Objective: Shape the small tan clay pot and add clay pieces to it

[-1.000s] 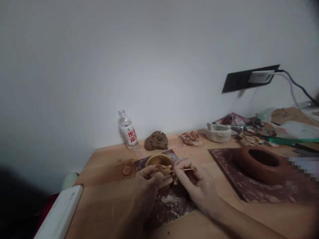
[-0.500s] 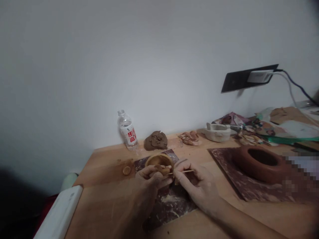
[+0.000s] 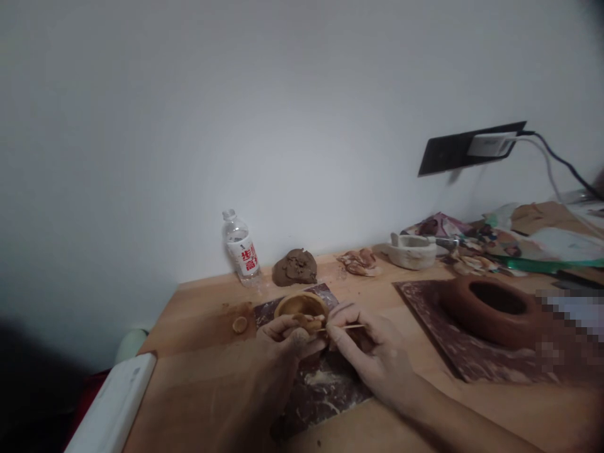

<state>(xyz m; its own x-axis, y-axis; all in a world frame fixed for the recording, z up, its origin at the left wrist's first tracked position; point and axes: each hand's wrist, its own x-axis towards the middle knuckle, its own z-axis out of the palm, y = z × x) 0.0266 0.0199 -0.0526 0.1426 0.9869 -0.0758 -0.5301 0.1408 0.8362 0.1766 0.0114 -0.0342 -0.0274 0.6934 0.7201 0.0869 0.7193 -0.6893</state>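
Note:
In my left hand [image 3: 285, 343] is a small piece of brown clay [image 3: 309, 323], pinched between thumb and fingers; its exact shape is partly hidden. My right hand [image 3: 368, 343] is closed on a thin wooden stick [image 3: 353, 326], whose tip meets the clay piece. Just beyond both hands a yellowish-brown bowl [image 3: 299, 303] sits on a dark, clay-smeared board [image 3: 330, 390]. The hands are close together above this board.
Along the wall stand a plastic bottle [image 3: 241, 248], a lump of brown clay [image 3: 296, 267], a crumpled reddish heap [image 3: 361, 262] and a whitish pot [image 3: 411, 251]. Right of my hands, a reddish-brown hollow clay form [image 3: 491, 311] rests on another board [image 3: 443, 340]. A small round disc [image 3: 240, 325] lies left.
Both hands stay in nearly the same place, with the stick still against the clay piece. The right hand's fingers have shifted only slightly.

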